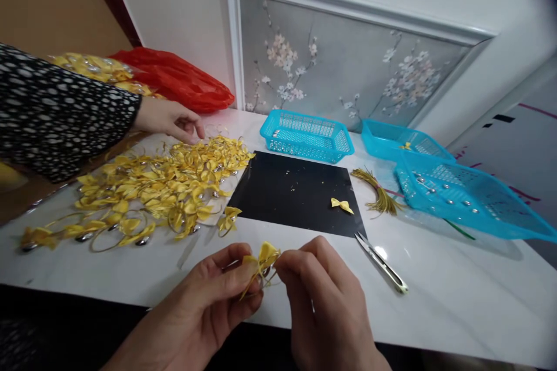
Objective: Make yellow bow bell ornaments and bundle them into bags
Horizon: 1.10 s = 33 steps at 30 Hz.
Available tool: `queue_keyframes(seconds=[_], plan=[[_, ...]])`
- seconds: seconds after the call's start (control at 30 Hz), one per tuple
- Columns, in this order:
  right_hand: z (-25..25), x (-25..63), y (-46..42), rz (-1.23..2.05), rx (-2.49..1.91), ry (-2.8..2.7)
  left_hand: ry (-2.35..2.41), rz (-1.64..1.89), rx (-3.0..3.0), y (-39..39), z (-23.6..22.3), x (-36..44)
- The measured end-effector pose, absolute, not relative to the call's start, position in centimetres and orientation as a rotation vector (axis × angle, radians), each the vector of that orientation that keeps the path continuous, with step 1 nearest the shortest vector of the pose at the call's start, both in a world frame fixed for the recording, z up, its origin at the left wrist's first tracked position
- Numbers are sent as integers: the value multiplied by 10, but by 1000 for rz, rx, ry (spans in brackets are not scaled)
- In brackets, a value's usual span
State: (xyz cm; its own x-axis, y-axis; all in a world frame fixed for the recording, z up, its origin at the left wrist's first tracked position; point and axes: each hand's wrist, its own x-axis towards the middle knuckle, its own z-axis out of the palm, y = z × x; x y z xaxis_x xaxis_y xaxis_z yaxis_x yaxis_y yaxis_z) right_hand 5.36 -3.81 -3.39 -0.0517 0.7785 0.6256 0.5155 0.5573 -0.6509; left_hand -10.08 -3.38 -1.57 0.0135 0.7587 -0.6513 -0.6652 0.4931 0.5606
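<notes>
Both my hands meet near the front edge of the white table (pixel 435 301). My left hand (pixel 209 301) pinches a small yellow ribbon bow (pixel 266 255) with thin gold wire hanging from it. My right hand (pixel 322 295) is closed in a pinch on the same bow from the right side. A large pile of finished yellow bows (pixel 161 185) with gold loops and silver beads lies to the left. One loose yellow bow (pixel 342 204) rests on a black mat (pixel 296 191).
Another person's hand (pixel 172 119) in a dotted sleeve reaches into the pile's far side. Thread snips (pixel 383 264) lie right of my hands. A bundle of gold wire (pixel 378 191) and three blue baskets (pixel 307 136) (pixel 402 139) (pixel 465 197) stand behind; a red bag (pixel 178 78) sits back left.
</notes>
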Motion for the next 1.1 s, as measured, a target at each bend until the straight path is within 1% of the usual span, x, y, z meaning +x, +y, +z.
queue_keyframes(seconds=[0.23,0.77,1.1], plan=[[-36,53,-37,247,-1070,-1736,1043,1067,166,-33,-21,-104],[-35,58,-35,265,-1045,-1768,1047,1014,236,-32,-20,-105],[-34,58,-37,229,-1055,-1792,1044,954,297,-31,-10,-103]])
